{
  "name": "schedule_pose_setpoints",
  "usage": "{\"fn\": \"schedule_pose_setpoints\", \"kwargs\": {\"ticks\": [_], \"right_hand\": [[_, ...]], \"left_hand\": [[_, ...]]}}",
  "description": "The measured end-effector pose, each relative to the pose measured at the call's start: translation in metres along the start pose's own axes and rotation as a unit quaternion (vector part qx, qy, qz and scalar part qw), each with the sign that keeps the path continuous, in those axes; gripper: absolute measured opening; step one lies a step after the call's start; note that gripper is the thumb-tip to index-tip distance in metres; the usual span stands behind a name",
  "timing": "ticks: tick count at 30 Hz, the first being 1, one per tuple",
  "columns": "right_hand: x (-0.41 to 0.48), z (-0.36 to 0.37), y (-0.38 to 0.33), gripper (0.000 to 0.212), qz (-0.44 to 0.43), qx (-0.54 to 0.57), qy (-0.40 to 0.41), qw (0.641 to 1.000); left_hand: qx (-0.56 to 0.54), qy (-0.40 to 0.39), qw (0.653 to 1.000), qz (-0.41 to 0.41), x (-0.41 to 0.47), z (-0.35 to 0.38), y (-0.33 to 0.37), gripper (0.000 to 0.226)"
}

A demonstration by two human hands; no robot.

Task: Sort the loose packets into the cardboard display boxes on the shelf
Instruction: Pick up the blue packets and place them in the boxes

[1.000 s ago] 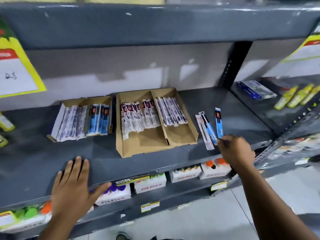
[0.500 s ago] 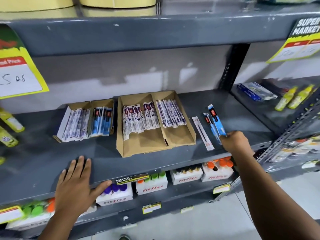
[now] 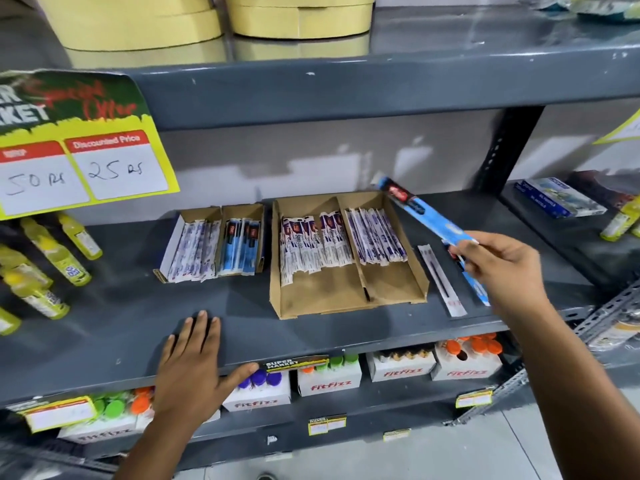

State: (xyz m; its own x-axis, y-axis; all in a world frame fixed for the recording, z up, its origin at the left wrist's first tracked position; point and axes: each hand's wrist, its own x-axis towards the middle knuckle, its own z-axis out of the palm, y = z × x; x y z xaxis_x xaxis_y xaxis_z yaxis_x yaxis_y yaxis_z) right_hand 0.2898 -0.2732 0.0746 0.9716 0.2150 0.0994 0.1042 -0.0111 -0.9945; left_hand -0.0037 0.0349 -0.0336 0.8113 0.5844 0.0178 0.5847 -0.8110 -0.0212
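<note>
My right hand [image 3: 502,268] pinches a long blue packet [image 3: 417,211] by its near end, lifted above the shelf and slanting up-left over the right wall of the large cardboard box [image 3: 346,296]. That box has two compartments holding purple-white packets. A smaller cardboard box [image 3: 194,216] to its left holds purple-white packets on the left and blue packets [image 3: 240,251] on the right. A white loose packet [image 3: 441,280] and a second blue packet [image 3: 476,289], partly behind my hand, lie on the shelf right of the large box. My left hand [image 3: 194,372] lies flat on the shelf's front edge.
Yellow bottles [image 3: 52,258] lie at the shelf's left end under a hanging price sign [image 3: 79,147]. Below are white cartons [image 3: 329,379] of capped bottles. A dark upright post [image 3: 509,147] bounds the shelf on the right, with a blue box [image 3: 557,197] beyond it.
My right hand has lifted one blue packet off the shelf and swung it up and left toward the large box. The camera has tilted upward. My left hand has stayed put.
</note>
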Motion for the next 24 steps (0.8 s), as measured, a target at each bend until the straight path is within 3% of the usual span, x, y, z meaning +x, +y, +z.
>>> {"fn": "schedule_pose_setpoints", "kwargs": {"ticks": [4, 10, 15, 18, 21, 24], "right_hand": [[-0.014, 0.048, -0.015, 0.014, 0.057, 0.086, -0.111, 0.988], [-0.031, 0.116, -0.013, 0.019, 0.14, 0.047, -0.13, 0.981], [-0.034, 0.197, -0.021, 0.017, 0.097, 0.032, -0.168, 0.98], [-0.028, 0.245, -0.02, 0.022, 0.021, -0.104, -0.224, 0.969], [-0.021, 0.279, -0.012, 0.044, -0.081, -0.331, -0.287, 0.895], [-0.024, 0.3, -0.008, 0.04, -0.221, -0.526, -0.245, 0.784]], "left_hand": [[-0.011, -0.002, 1.0, -0.005, 0.0, -0.002, -0.001, 0.107], [-0.026, 0.004, 1.0, -0.005, -0.001, -0.002, 0.0, 0.111], [-0.044, -0.006, 0.999, 0.002, -0.002, -0.004, -0.002, 0.107], [-0.06, 0.001, 0.998, 0.009, -0.003, -0.002, -0.002, 0.105], [-0.072, 0.008, 0.997, 0.013, -0.002, -0.001, -0.003, 0.105], [-0.078, 0.01, 0.997, 0.017, -0.002, 0.0, -0.007, 0.106]]}}
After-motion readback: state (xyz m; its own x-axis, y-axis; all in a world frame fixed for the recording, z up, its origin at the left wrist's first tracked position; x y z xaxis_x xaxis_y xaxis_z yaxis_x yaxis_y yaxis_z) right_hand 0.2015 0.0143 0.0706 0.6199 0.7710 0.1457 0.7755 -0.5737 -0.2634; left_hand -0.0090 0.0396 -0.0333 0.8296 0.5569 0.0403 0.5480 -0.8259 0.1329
